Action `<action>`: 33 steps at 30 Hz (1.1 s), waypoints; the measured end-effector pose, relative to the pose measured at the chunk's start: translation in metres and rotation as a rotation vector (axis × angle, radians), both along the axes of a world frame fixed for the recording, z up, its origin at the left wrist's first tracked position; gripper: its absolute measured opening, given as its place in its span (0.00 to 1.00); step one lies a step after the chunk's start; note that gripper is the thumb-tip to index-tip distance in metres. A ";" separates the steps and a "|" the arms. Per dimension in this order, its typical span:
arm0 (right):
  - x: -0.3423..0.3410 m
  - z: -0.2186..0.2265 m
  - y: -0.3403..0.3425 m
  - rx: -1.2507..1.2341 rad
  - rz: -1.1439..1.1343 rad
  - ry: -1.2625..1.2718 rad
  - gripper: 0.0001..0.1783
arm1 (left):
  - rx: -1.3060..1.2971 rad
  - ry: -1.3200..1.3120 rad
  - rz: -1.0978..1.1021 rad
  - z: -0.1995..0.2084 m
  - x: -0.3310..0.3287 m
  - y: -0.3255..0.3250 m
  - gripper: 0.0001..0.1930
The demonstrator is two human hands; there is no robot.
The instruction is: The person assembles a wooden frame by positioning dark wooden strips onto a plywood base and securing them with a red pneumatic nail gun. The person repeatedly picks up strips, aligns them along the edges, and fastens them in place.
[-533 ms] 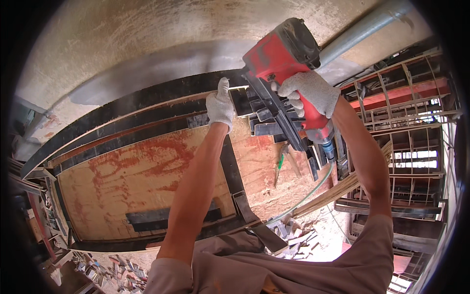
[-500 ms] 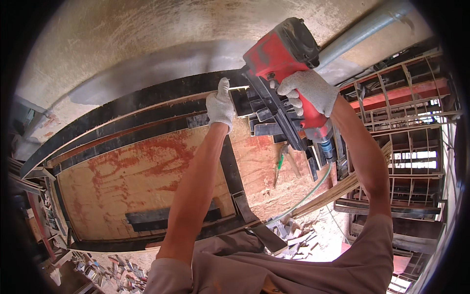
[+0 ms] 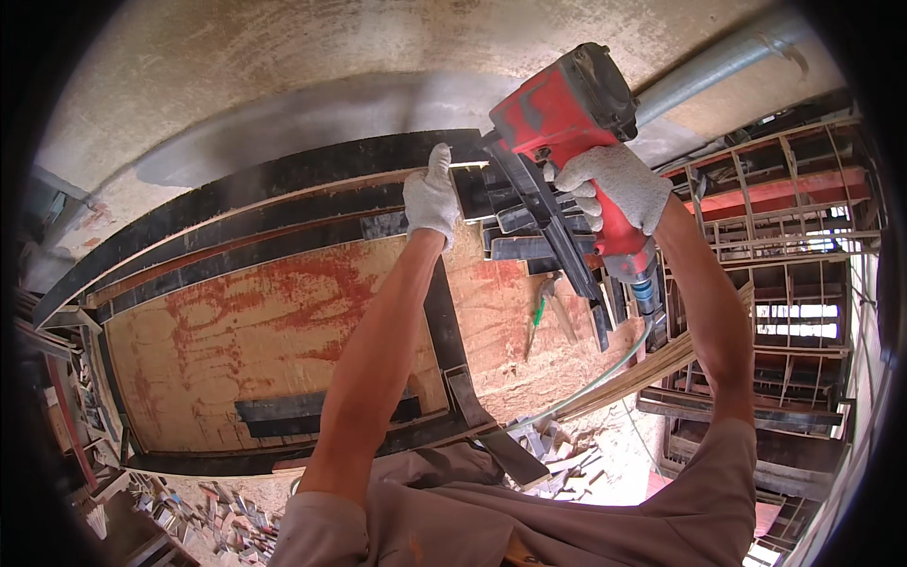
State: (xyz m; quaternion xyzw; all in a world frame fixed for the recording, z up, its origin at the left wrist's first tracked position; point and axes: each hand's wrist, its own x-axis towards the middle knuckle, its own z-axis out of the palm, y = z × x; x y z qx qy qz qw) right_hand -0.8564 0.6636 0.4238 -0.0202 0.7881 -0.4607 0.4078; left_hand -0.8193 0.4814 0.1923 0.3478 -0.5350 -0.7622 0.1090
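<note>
My gloved right hand (image 3: pixel 622 184) is wrapped around the handle of a red and black nail gun (image 3: pixel 553 109). The gun is tilted, its long black magazine slanting down toward me and its nose close to the end of a long black wooden strip (image 3: pixel 312 165). A little to the left, my gloved left hand (image 3: pixel 431 203) is closed over the strips at the panel's far edge, thumb pointing up. These strips run along a reddish-stained plywood panel (image 3: pixel 255 331), framed by more black strips. From the gun's handle trails a thin air hose (image 3: pixel 619 367).
Short black offcuts (image 3: pixel 522 248) lie beside the gun. A hammer (image 3: pixel 561 310) and a green-handled tool (image 3: pixel 538 317) rest on the plywood. Wood scraps (image 3: pixel 567 463) litter the floor. Slatted racks (image 3: pixel 765 236) stand at right, with a metal pipe (image 3: pixel 727 68) along the far wall.
The nail gun and my right hand have shifted slightly right and a little down. My left hand is slightly farther right, still over the strips.
</note>
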 end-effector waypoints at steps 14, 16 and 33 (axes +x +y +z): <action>0.045 0.011 0.043 -0.441 -0.107 -0.121 0.13 | 0.115 0.398 -0.274 -0.072 0.068 -0.035 0.37; 0.080 -0.002 0.088 -0.726 -0.032 0.113 0.13 | -0.561 -0.008 -0.380 -0.086 0.166 -0.034 0.28; 0.456 0.086 0.218 -0.067 -0.830 0.401 0.11 | -1.535 -0.636 -1.180 -0.218 0.482 -0.163 0.34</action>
